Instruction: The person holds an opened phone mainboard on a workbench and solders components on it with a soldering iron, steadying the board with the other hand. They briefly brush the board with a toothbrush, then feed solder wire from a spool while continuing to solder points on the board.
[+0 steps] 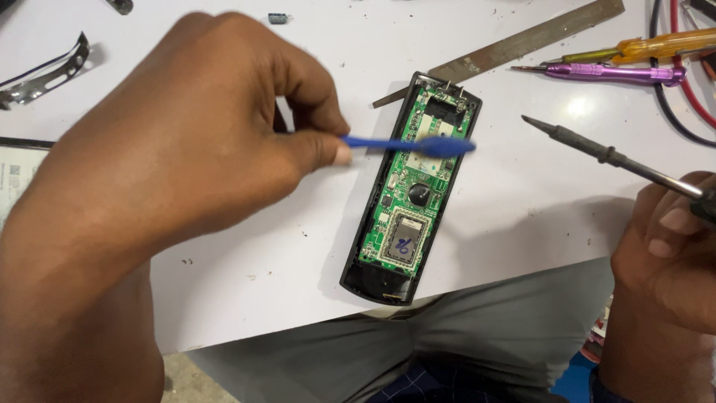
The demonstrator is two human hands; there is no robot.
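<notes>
Landmark: opened remote casing (373, 280) with green circuit board (412, 195), lying on the white table (246, 254) near its front edge.
Left hand (201, 142): pinched shut on a blue brush (418, 145), bristle end blurred, over the board's upper part.
Right hand (671, 246): right of the casing, closed around a soldering iron (597, 151), tip pointing toward the casing, apart from it.
Beyond the casing: metal ruler (514, 45) by its top corner; yellow screwdriver (649, 48) and purple screwdriver (611, 72) further right.
</notes>
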